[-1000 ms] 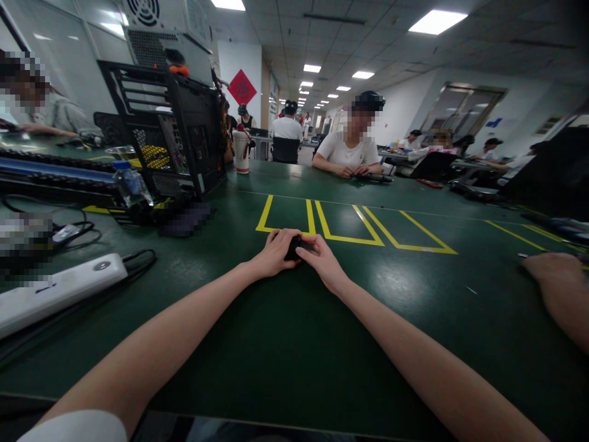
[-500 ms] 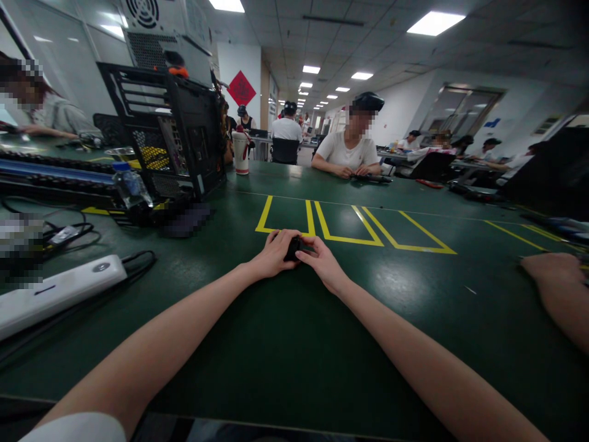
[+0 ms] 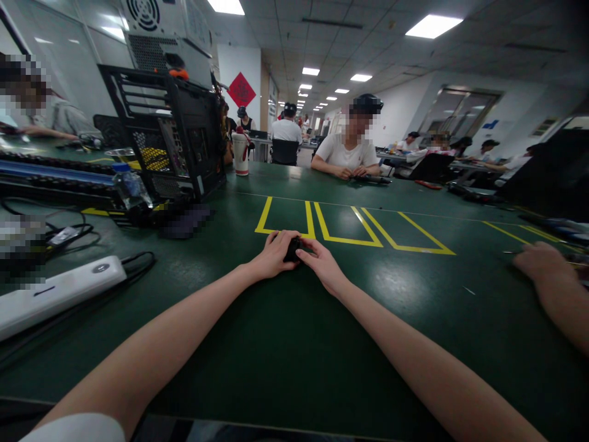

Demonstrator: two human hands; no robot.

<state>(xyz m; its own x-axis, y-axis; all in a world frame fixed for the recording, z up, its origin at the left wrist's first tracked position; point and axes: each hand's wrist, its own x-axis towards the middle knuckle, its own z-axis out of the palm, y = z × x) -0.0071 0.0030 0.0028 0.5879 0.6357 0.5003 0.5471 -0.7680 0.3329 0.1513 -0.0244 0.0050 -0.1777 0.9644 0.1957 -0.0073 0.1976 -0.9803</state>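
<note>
Between my hands is a small black object (image 3: 293,250), close to the green table top (image 3: 285,344); its kind cannot be made out, as fingers cover much of it. My left hand (image 3: 276,253) is closed over its left side, with the fingers across the top and the thumb in front. From the right, my right hand (image 3: 318,256) pinches at the object's right edge, thumb in front and fingers behind. Both forearms rest low over the table. Just beyond the hands, yellow tape outlines (image 3: 350,242) mark the surface.
At left stand an open computer case (image 3: 165,135), a plastic bottle with a blue cap (image 3: 131,184), and a white power strip (image 3: 59,294) with a black cable. A paper cup (image 3: 240,153) is farther back. A co-worker's hand (image 3: 545,264) reaches in from the right; another person (image 3: 352,150) sits opposite.
My hands keep almost the same hold on the black object. The co-worker's hand at the right has shifted slightly left and up.
</note>
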